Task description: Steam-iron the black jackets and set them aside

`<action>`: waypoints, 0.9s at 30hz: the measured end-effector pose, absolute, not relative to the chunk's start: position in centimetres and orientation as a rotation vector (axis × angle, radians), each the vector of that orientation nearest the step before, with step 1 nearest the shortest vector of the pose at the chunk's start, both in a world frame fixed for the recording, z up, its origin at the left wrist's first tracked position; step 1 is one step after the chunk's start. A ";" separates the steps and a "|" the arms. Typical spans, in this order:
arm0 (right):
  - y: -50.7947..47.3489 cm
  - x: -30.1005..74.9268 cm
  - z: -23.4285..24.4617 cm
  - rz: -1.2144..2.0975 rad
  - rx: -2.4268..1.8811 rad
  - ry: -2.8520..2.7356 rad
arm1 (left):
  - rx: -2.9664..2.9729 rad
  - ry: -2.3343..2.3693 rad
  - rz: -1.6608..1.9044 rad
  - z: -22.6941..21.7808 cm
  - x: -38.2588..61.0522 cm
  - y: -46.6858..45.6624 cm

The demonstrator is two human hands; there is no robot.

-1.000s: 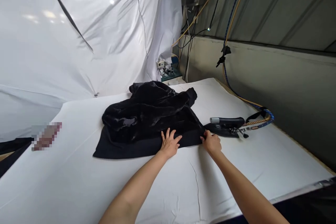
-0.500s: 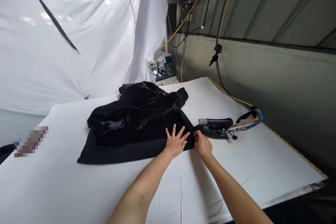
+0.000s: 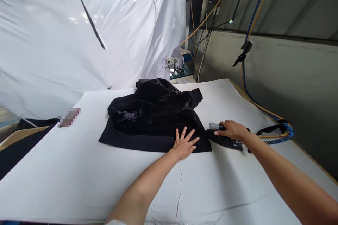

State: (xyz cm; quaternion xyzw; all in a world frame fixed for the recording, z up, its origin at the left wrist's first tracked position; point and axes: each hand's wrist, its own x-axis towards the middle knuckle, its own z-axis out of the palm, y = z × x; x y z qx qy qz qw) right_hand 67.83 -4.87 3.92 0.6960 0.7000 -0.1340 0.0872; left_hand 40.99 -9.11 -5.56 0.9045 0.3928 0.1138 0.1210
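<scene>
A black, shiny-piled garment lies bunched on the white-covered table, with its smooth lower band spread towards me. My left hand is flat on that band near its right end, fingers spread. To the right, my right hand is closed around the handle of a steam iron. The iron's tip is at the garment's right edge, and its soleplate is hidden from this side. The grey front end of the handle sticks out past my fingers.
Blue and yellow hoses loop from the iron up along the wall. A white sheet hangs behind the table. A blurred reddish item is at the left edge. Small equipment stands beyond the far edge.
My right hand has left the garment's corner and moved right onto the iron's handle. My left hand stays pressed on the fabric. The view has turned slightly left.
</scene>
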 end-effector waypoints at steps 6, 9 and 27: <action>-3.6 69.3 5.6 -0.580 2.281 1.887 | 2.573 1.520 0.539 -6.3 32.4 -11.8; -4.8 67.6 7.3 -0.521 2.195 2.013 | 2.538 1.615 0.459 -7.4 28.5 -12.8; -6.0 56.0 4.5 -0.338 1.646 2.254 | 2.161 2.015 0.341 -6.9 21.3 -10.6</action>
